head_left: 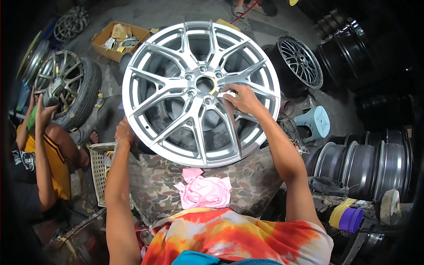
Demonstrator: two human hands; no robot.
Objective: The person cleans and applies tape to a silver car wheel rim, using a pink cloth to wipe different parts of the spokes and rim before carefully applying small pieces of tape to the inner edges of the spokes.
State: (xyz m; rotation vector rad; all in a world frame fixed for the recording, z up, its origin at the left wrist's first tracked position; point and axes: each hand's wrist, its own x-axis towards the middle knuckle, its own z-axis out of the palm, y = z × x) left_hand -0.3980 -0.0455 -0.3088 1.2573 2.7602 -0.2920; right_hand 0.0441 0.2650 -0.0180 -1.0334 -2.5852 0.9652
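Note:
A large silver alloy wheel (194, 126) with split spokes lies face up in front of me, above my camouflage-clad lap. My left hand (124, 132) is closed at its left edge, with the fingertips partly hidden. Just right of the centre hole, my right hand (240, 99) pinches a small white piece (226, 93) against the spoke's inner end. What that piece is made of I cannot make out. Yellowish marks line the right side of the hole. A crumpled pink cloth (205, 191) rests on my lap below the rim.
A cardboard box (140, 34) of scraps stands far left, and a cream plastic basket (98, 172) near left. At left, another person's hands (44, 108) work on a tyred wheel (81, 88). A light-blue stool (312, 121), a black mesh wheel (300, 62) and stacked rims (360, 165) stand right.

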